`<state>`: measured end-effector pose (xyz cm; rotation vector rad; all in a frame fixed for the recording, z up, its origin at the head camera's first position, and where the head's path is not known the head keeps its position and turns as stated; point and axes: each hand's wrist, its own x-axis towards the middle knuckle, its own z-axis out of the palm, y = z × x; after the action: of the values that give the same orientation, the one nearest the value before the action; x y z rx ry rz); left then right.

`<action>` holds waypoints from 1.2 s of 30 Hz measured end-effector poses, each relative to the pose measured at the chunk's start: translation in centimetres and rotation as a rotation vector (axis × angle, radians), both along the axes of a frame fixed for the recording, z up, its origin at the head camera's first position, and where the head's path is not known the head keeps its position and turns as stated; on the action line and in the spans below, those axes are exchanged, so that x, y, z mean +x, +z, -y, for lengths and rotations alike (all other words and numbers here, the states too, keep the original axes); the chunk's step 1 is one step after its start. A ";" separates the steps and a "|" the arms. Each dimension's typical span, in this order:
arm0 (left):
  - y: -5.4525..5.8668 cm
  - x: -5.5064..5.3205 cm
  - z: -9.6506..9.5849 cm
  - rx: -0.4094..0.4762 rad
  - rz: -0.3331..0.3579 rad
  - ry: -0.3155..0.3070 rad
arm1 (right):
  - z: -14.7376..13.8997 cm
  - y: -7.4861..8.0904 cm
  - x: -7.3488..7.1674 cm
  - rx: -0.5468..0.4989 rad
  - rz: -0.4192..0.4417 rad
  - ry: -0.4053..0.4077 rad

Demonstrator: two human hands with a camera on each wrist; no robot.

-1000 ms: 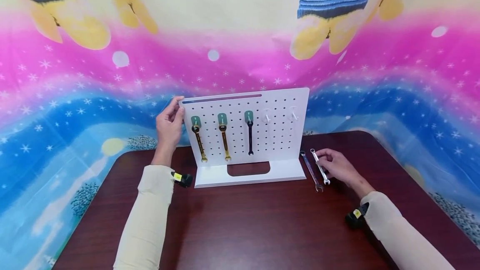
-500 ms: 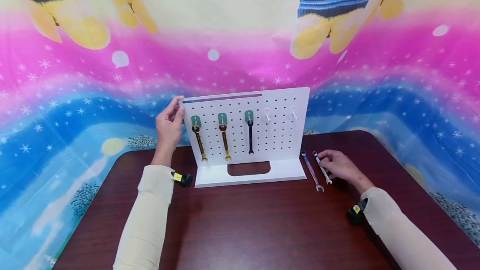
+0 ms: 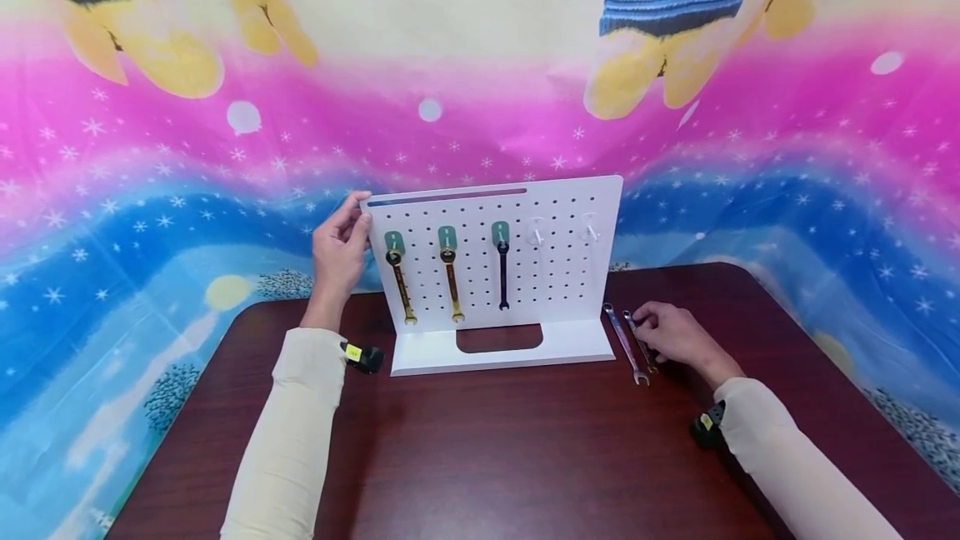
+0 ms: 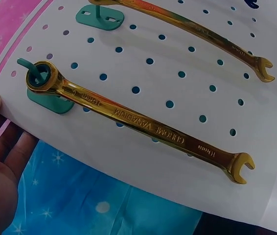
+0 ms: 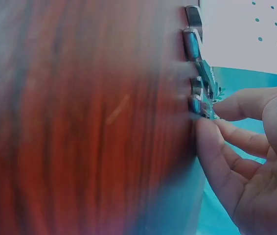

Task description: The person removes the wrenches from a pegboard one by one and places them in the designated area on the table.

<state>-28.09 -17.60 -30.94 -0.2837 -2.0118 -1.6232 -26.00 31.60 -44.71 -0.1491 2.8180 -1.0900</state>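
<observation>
My left hand (image 3: 340,252) grips the upper left corner of a white pegboard stand (image 3: 562,273), thumb in front. Two gold combination wrenches hang there on green hooks; the nearer gold wrench (image 4: 143,122) has its ring end over the hook beside my left hand. A black wrench (image 3: 503,277) hangs from a third green hook. On the table right of the stand, my right hand (image 3: 678,336) pinches a silver combination wrench (image 5: 197,100) between thumb and fingertips, partly hiding it. Another silver wrench (image 3: 627,344) lies just left of it, close to the stand's base.
Two clear hooks, the left hook (image 3: 536,232) and the right hook (image 3: 592,229), stick out bare on the board's right side. The dark red wooden table (image 3: 480,448) reaches back to a printed curtain (image 3: 480,140) hung behind and along both sides.
The silver wrench under my right hand has shifted slightly and looks darker, as if tilted, with its ring end a little nearer me. My left hand stays on the board corner.
</observation>
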 end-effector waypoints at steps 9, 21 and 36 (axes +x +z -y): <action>-1.9 -2.5 1.3 -0.019 -0.001 0.019 | 0.9 0.7 0.3 0.030 -0.135 -0.024; -2.1 -2.8 1.5 -0.044 0.014 0.025 | 6.5 2.7 1.2 -0.114 -0.329 0.060; -2.3 -2.9 1.6 -0.009 -0.021 0.010 | 14.3 3.6 0.1 -0.334 -0.333 0.100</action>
<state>-30.98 -19.18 -33.22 -0.2924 -2.0022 -1.5987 -25.88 17.29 -41.14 -0.5424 2.8319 -1.6381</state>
